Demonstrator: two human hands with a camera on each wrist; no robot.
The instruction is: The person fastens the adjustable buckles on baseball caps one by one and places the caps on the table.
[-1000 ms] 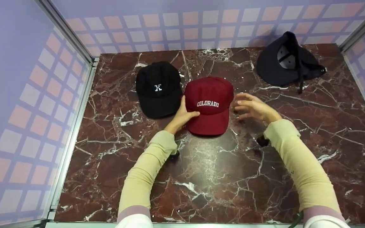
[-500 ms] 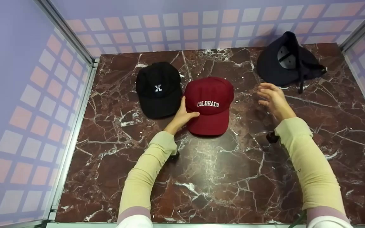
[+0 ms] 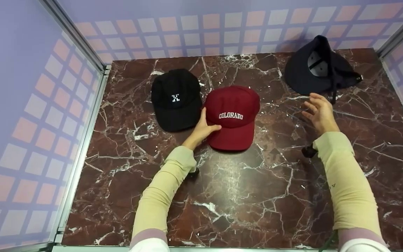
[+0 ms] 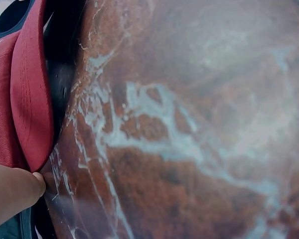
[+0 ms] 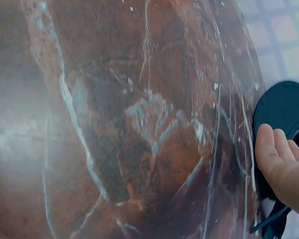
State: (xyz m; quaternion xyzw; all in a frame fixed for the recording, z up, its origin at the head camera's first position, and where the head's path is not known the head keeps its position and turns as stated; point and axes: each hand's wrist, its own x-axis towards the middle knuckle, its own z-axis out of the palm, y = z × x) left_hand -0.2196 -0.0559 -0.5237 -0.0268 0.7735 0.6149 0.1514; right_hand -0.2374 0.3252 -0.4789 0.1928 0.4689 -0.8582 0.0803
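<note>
A dark red baseball cap point(image 3: 232, 117) with white COLORADO lettering sits upright on the marble-patterned table, its brim toward me. My left hand point(image 3: 201, 131) holds it by the left side, thumb across the front above the brim; some fingers are hidden. In the left wrist view a fingertip meets the edge of the cap's brim point(image 4: 32, 99). Touching or nearly touching on the left is a black baseball cap point(image 3: 177, 99) with a small white emblem. My right hand point(image 3: 321, 112) is empty, fingers loosely bent, just in front of a dark navy cap point(image 3: 299, 71) lying with its inside showing.
Patterned panels point(image 3: 201, 31) close off the back and both sides of the table point(image 3: 236, 196). A metal frame strip point(image 3: 82, 150) runs along the left edge. The navy cap's strap point(image 3: 334, 89) hangs toward the front, close to my right hand.
My right hand has moved away from the red cap, rightward and slightly back, to the front of the navy cap. The left hand and all the caps have stayed in place.
</note>
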